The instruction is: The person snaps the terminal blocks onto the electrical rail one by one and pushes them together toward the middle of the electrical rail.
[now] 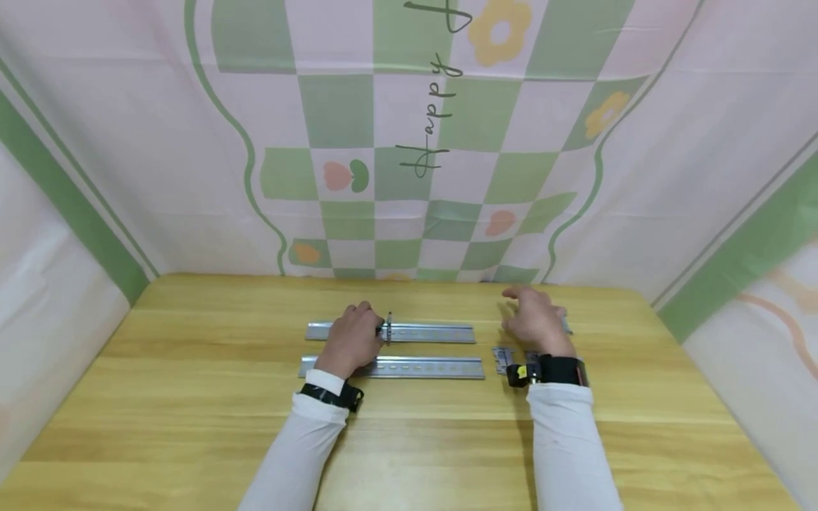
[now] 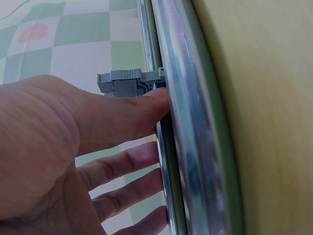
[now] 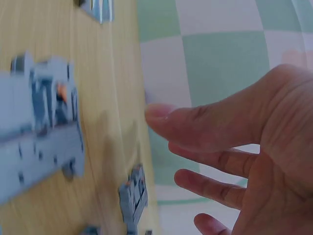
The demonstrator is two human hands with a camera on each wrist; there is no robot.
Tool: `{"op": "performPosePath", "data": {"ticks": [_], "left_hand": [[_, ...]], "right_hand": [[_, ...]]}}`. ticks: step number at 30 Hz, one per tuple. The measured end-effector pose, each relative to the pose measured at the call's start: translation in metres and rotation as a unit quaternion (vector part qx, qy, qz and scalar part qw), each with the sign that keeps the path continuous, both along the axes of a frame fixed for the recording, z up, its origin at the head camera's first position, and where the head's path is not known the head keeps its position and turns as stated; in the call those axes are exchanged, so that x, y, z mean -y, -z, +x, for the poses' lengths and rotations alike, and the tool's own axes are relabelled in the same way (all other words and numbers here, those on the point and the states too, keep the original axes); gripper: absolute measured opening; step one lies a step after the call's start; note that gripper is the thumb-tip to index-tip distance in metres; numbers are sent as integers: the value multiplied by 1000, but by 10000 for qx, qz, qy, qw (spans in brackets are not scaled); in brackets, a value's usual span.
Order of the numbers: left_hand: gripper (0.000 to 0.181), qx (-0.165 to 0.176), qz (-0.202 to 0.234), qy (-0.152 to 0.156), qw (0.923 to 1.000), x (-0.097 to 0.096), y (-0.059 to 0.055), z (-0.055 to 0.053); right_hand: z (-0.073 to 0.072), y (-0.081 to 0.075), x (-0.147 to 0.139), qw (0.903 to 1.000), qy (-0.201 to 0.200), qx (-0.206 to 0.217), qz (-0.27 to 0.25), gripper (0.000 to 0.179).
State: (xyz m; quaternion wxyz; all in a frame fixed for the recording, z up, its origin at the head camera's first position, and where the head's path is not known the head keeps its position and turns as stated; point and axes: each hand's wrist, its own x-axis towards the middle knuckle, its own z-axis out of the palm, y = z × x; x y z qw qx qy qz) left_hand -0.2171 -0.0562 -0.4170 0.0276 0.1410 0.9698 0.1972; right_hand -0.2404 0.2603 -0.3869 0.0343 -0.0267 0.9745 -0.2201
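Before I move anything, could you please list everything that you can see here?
metal rails: two, silver, lying one behind the other on the table
rail block: at least one, grey, at the far rail
loose blocks: at least three, grey, right of the rails; the right hand may hide more
table: one, yellowish wood, under the rails and blocks
cloth: at least one, white and green with flowers, behind the table
wristbands: two, black, one on each wrist
sleeves: two, white, on the forearms
left hand: one, bare, at the far rail
right hand: one, bare, above the loose blocks' area
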Motion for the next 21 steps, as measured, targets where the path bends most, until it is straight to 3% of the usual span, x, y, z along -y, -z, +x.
{"op": "performPosePath", "data": {"ticks": [14, 21], "left_hand": [[32, -5, -24, -14, 10000, 1, 0, 1], [31, 20, -70, -8, 10000, 0, 0, 0]], "right_hand": [[0, 8, -14, 9970, 232, 542, 498, 68], [1, 9, -17, 9961, 350, 642, 485, 64]]}}
